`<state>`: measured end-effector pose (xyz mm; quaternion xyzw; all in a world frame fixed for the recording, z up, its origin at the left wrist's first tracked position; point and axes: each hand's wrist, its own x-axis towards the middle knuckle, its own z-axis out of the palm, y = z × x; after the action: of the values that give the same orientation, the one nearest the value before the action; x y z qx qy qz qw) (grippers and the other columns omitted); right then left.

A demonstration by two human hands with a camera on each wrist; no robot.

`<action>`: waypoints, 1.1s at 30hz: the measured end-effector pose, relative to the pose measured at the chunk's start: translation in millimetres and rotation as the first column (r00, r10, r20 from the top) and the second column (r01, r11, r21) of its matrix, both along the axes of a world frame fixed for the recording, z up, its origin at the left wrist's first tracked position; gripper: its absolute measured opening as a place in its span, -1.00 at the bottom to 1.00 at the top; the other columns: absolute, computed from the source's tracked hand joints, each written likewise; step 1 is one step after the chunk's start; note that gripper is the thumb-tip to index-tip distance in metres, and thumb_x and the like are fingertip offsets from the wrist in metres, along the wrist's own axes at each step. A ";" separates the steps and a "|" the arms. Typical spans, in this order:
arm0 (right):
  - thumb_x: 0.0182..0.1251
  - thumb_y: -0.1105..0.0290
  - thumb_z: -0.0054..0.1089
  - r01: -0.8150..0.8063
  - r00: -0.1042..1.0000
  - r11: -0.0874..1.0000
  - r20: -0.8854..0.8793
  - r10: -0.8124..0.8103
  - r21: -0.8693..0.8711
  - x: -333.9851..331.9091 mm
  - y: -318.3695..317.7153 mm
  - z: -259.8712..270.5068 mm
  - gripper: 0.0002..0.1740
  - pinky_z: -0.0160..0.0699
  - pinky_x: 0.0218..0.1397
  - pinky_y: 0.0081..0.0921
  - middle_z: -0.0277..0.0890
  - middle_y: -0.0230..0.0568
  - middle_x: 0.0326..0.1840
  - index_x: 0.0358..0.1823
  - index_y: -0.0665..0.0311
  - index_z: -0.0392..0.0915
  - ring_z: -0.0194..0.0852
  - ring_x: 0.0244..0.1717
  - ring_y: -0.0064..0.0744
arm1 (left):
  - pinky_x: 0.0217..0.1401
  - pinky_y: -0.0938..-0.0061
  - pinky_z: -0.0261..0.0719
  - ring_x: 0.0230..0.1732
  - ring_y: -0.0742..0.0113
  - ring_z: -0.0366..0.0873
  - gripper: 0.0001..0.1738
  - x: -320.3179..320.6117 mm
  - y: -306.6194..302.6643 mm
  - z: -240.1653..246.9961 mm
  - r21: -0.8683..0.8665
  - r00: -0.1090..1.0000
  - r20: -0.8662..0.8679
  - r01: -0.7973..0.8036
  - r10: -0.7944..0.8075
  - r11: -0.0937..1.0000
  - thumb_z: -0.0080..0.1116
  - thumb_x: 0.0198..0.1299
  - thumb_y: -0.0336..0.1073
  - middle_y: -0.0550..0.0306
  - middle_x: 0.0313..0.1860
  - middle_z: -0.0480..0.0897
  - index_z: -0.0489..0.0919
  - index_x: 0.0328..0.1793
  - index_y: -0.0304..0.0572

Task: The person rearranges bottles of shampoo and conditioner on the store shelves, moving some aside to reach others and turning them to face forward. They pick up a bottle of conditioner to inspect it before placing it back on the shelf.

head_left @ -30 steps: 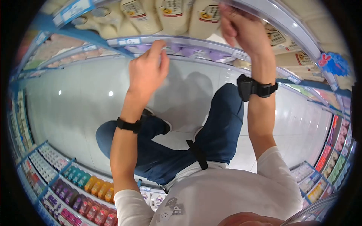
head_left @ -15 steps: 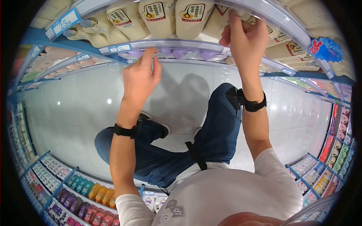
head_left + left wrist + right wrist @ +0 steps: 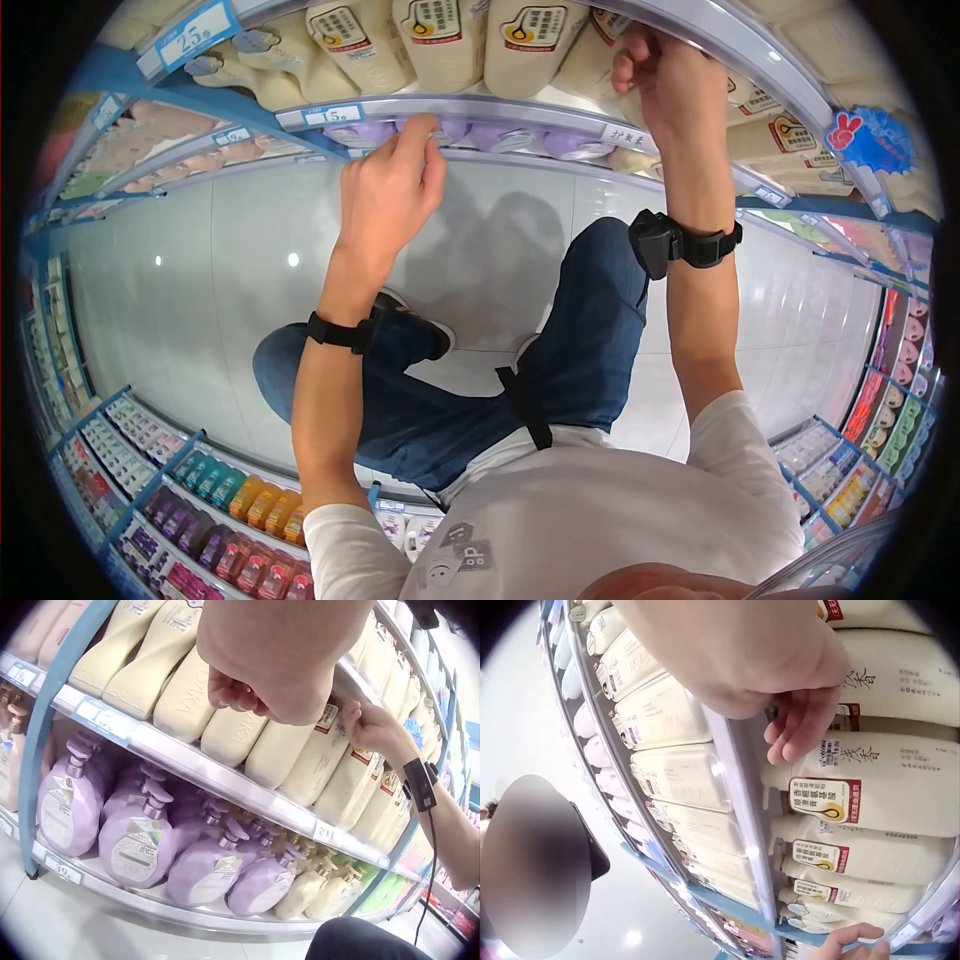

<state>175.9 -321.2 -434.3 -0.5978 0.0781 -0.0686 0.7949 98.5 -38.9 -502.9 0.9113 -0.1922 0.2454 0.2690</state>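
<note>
My right hand (image 3: 675, 85) is raised among the cream-coloured bottles on the upper shelf, its fingers curled close to a tilted bottle (image 3: 590, 68). In the right wrist view its fingertips (image 3: 799, 735) overlap the neck area of a bottle with a red-edged label (image 3: 825, 799); the thumb is hidden, and I cannot tell whether it grips a bottle. My left hand (image 3: 390, 185) hovers before the shelf's front edge, holding nothing, with loosely bent fingers. In the left wrist view, cream bottles (image 3: 225, 735) stand behind it.
Purple pump bottles (image 3: 135, 844) line the lower shelf. A clear rail with price tags (image 3: 333, 115) runs along the shelf front. Overhead is another shelf edge (image 3: 760, 55) with a blue sign (image 3: 872, 140). Shelves of coloured bottles (image 3: 265, 505) stand behind me. Another person (image 3: 536, 866) appears in the right wrist view.
My right hand went left and down to the bottle tops, its index finger extended, then moved back right with fingers curled. The left hand shifted slightly left and back.
</note>
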 end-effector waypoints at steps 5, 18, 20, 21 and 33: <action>0.63 0.30 -0.03 -0.044 0.999 0.982 -0.002 0.045 -0.182 -9.6 6.1 26.2 -0.72 0.12 -0.61 -0.49 0.09 -0.41 -0.58 -0.33 0.20 0.34 0.10 -0.68 -0.50 | -0.60 0.31 0.43 -0.69 0.17 0.52 -0.82 -0.5 -2.4 7.3 0.002 1.000 0.001 -0.014 0.014 1.000 0.28 0.29 -0.40 0.14 -0.67 0.55 0.62 0.00 -0.06; 0.61 0.33 0.12 -0.162 0.986 0.949 -0.016 0.164 -0.271 -14.3 -1.5 39.3 -0.76 0.29 -0.65 -0.44 0.19 -0.37 -0.62 -0.28 0.28 0.43 0.21 -0.72 -0.45 | -0.57 0.22 0.51 -0.62 0.02 0.60 -0.81 -3.6 -4.7 2.2 0.041 0.999 0.006 0.031 -0.032 0.999 0.26 0.26 -0.44 0.05 -0.57 0.66 0.61 -0.01 -0.10; 0.60 0.38 0.13 -0.079 0.997 0.969 -0.014 0.078 -0.232 -17.9 14.1 38.7 -0.83 0.27 -0.65 -0.46 0.18 -0.39 -0.61 -0.21 0.27 0.43 0.20 -0.71 -0.47 | -0.57 0.22 0.52 -0.62 0.02 0.60 -0.81 -3.2 -3.9 -0.6 0.042 0.999 0.006 0.039 -0.040 0.998 0.27 0.26 -0.44 0.04 -0.57 0.66 0.61 -0.01 -0.10; 0.57 0.41 0.18 -0.009 0.999 0.977 0.032 0.016 -0.213 -18.2 20.1 34.3 -0.86 0.29 -0.64 -0.44 0.19 -0.37 -0.60 -0.17 0.29 0.45 0.23 -0.70 -0.44 | -0.56 0.21 0.53 -0.62 0.01 0.61 -0.81 -2.5 -4.2 -1.3 0.025 0.999 0.003 0.042 -0.042 0.999 0.27 0.26 -0.44 0.04 -0.57 0.66 0.61 -0.01 -0.11; 0.50 0.49 0.25 0.304 0.932 0.949 0.178 -0.315 0.082 -13.2 53.8 15.1 -0.86 0.54 -0.60 -0.37 0.41 -0.23 -0.56 -0.14 0.43 0.51 0.40 -0.60 -0.39 | -0.56 0.27 0.54 -0.62 0.05 0.62 -0.84 -6.5 -4.6 3.4 0.042 0.999 -0.030 0.036 -0.034 0.999 0.26 0.28 -0.43 0.03 -0.51 0.70 0.63 -0.03 -0.13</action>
<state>162.7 -267.4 -419.2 -0.5476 0.0971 -0.2473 0.7934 92.0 -43.5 -499.5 0.9168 -0.2092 0.2232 0.2568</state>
